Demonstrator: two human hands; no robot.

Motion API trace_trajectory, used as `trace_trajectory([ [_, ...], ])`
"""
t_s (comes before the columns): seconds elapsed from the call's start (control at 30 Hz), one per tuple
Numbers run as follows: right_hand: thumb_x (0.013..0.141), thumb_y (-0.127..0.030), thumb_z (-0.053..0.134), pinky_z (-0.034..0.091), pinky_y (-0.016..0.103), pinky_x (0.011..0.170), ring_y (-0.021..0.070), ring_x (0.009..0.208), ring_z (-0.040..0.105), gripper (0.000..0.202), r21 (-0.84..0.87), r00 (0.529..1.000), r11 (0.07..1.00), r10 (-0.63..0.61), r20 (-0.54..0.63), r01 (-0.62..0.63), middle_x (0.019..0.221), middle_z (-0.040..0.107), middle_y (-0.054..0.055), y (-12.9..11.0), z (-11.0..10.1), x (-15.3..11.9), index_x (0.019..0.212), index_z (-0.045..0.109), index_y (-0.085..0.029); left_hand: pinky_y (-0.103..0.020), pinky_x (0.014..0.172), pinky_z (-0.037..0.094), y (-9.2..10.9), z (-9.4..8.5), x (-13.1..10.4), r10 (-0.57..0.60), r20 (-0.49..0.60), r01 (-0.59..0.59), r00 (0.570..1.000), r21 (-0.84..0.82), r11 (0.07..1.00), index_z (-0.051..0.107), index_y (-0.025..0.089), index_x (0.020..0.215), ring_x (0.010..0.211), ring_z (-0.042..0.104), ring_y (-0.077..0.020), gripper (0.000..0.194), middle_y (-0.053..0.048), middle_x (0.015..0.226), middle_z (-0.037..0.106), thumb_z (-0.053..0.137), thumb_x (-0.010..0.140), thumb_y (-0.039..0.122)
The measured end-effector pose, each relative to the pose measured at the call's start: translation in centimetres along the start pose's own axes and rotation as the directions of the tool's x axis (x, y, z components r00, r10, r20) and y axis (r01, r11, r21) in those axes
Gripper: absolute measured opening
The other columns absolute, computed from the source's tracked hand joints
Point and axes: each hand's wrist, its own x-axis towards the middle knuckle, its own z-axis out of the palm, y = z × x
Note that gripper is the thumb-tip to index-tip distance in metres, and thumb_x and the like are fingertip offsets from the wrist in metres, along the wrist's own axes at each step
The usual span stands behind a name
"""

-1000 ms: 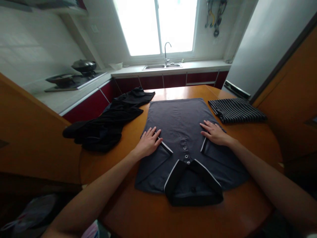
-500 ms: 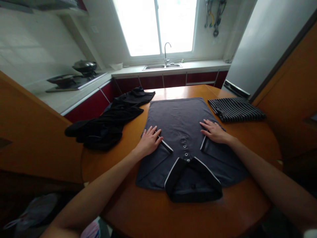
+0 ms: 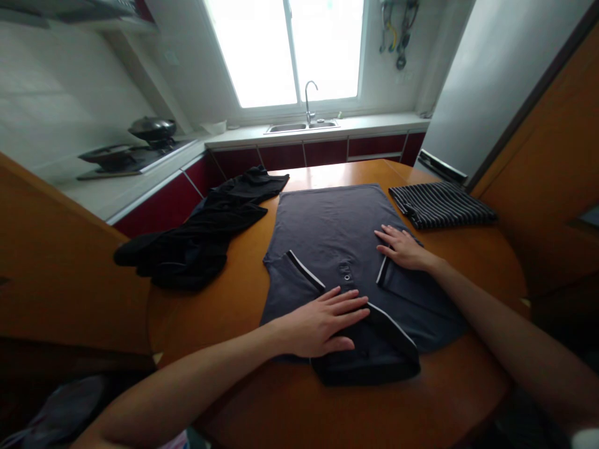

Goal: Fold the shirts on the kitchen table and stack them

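Note:
A dark grey polo shirt (image 3: 327, 224) lies spread on the wooden table, its collar toward me and its hem toward the window. Both short sleeves, edged in black and white, are folded inward over the body. My left hand (image 3: 330, 321), fingers outstretched, is over the left side of the black collar (image 3: 393, 368) and hides part of it and the lower placket. Flat on the right sleeve by its trimmed cuff rests my right hand (image 3: 402, 247), with its fingers spread. Neither hand grips the cloth.
Crumpled dark clothes (image 3: 201, 231) lie along the table's left edge. A folded black-and-white striped garment (image 3: 442, 204) sits at the right rear. Beyond the wooden table (image 3: 224, 399) are a counter with a sink (image 3: 299, 126), a stove with pans (image 3: 152, 130), and a fridge (image 3: 496, 81).
My left hand has moved from the left sleeve's cuff toward me and rightward, over the collar, leaving that sleeve uncovered. My right hand stays on the right sleeve. The view has shifted slightly.

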Motion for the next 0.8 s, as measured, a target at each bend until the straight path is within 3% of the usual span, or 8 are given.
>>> trace_trajectory([
  [0.43,0.100,-0.057,0.031,0.022,0.059,0.120,0.0304,0.152,0.022,0.066,-0.008,1.000,1.000,-0.001,0.013,0.001,0.165,0.026,0.014,-0.2,-0.2,-0.1,0.155,0.038,-0.023,-0.045,0.126,0.019,-0.8,-0.4,0.0,0.031,-0.076,-0.032,0.997,-0.009,0.999,0.032,0.023,0.158,0.153,0.022,-0.0256,0.060,-0.010,0.162,0.033,0.050,0.103,0.039],
  [0.6,0.100,-0.058,0.032,0.021,0.058,0.120,0.0303,0.152,0.022,0.066,-0.006,1.000,1.000,-0.002,0.016,0.003,0.165,0.026,0.013,-0.2,-0.3,-0.1,0.156,0.037,-0.024,-0.044,0.125,0.023,-1.2,-0.6,-0.1,-0.012,-0.120,0.008,0.993,-0.029,1.000,0.042,0.024,0.152,0.152,0.024,-0.0234,0.048,-0.008,0.159,0.039,0.043,0.104,0.025],
  [0.8,0.099,-0.059,0.032,0.021,0.058,0.120,0.0310,0.152,0.022,0.066,-0.003,1.000,1.000,0.010,0.014,-0.010,0.165,0.027,0.012,-0.2,-0.2,-0.1,0.156,0.037,-0.026,-0.044,0.126,0.022,-1.6,-0.6,-0.1,0.019,-0.094,-0.021,0.995,-0.022,1.000,0.038,0.024,0.154,0.153,0.022,-0.0225,0.056,-0.007,0.159,0.040,0.039,0.100,0.011],
])
